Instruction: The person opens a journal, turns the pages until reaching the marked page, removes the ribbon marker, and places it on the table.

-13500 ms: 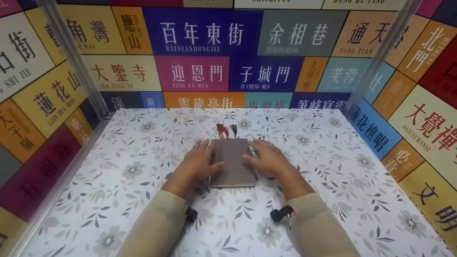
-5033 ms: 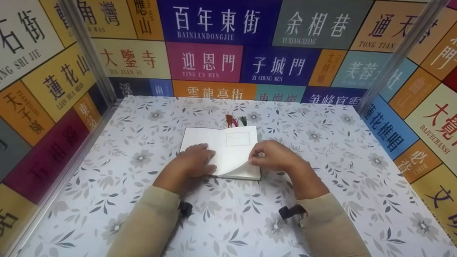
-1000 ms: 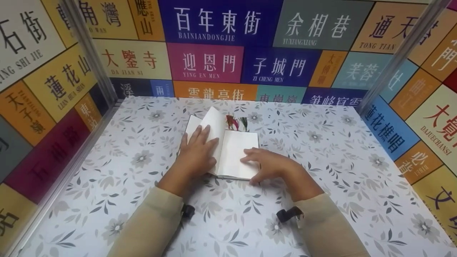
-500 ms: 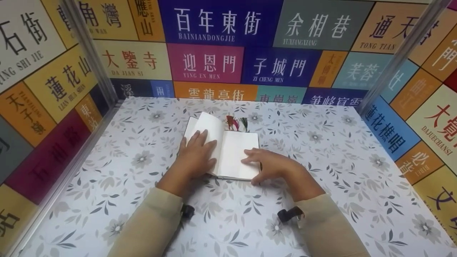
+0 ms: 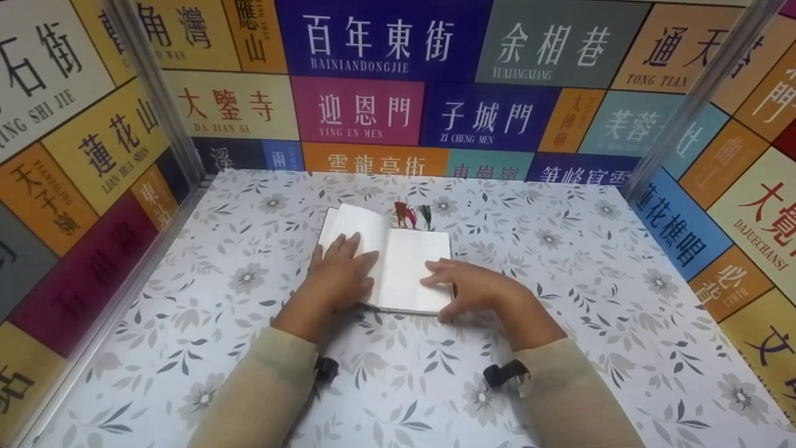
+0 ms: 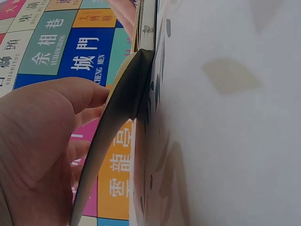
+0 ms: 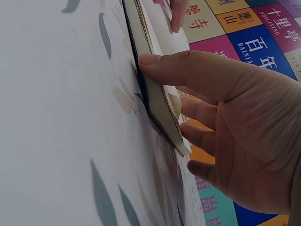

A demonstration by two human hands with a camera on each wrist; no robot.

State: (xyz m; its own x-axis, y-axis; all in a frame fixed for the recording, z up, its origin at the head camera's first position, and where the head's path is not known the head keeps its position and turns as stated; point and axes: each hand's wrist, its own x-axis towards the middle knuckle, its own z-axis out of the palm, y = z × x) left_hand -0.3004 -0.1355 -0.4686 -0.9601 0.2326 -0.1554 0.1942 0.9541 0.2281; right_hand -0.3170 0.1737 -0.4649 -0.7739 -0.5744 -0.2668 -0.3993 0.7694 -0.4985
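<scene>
A small notebook with blank pages lies spread on the table. The left hand rests on its left-side pages with fingers spread, thumb near the centre fold. In the left wrist view, the left cover slopes up off the tabletop beneath that hand. At the lower right corner, the right thumb touches the page-block edge, while the fingertips of the right hand rest on the right page. Red and green tassels stick out past the notebook's top.
White floral cloth covers the table. Panels with coloured signs stand at the back and both sides, joined by clear corner strips. Dark straps with small black devices sit at both wrists.
Shut with its brown cover up at first, the notebook now lies open. Over the last second the left hand has slid slightly down, pressing the raised left pages lower. The right hand stays nearly still.
</scene>
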